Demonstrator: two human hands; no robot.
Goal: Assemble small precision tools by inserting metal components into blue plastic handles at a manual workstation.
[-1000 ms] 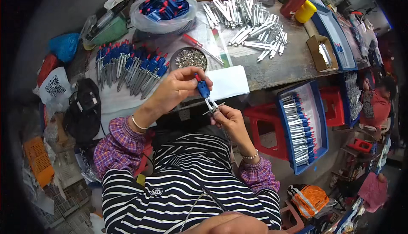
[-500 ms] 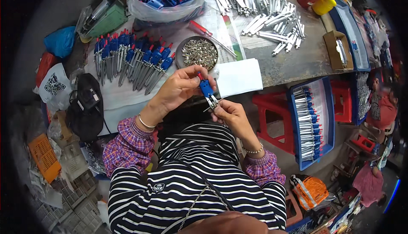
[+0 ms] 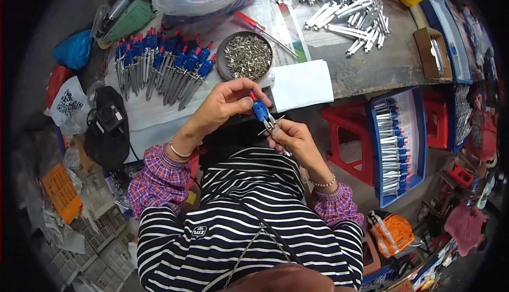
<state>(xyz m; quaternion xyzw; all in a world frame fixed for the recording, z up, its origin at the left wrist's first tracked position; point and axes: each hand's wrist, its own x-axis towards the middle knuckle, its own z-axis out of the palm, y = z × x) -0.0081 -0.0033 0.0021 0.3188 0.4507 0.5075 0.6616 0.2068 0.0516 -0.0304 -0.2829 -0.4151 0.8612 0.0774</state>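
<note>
Just above my lap I hold a blue plastic handle with a red tip (image 3: 260, 109) and bright metal at its lower end. My left hand (image 3: 222, 106) pinches its upper end between thumb and fingers. My right hand (image 3: 298, 139) is closed on the silvery metal part (image 3: 271, 124) at the bottom, where a thin piece sticks out crosswise. The exact kind of tool cannot be told. Beyond my hands stands a round dark bowl (image 3: 221, 68) full of small metal pins or rivets (image 3: 247, 57). A white paper pad (image 3: 303, 85) lies just right of it.
Several blue-handled metal pieces (image 3: 164, 69) lie in rows at left. Behind are a bag of blue parts (image 3: 201, 3), a red screwdriver (image 3: 254, 24) and loose metal strips (image 3: 350, 19). At right, a blue tray (image 3: 416, 149) of similar pieces sits near a red stool (image 3: 347, 143).
The handle has tilted slightly between my hands. More bright metal now shows past my right fingers, and the crosswise thin piece is plainer. The whole view has shifted a little.
</note>
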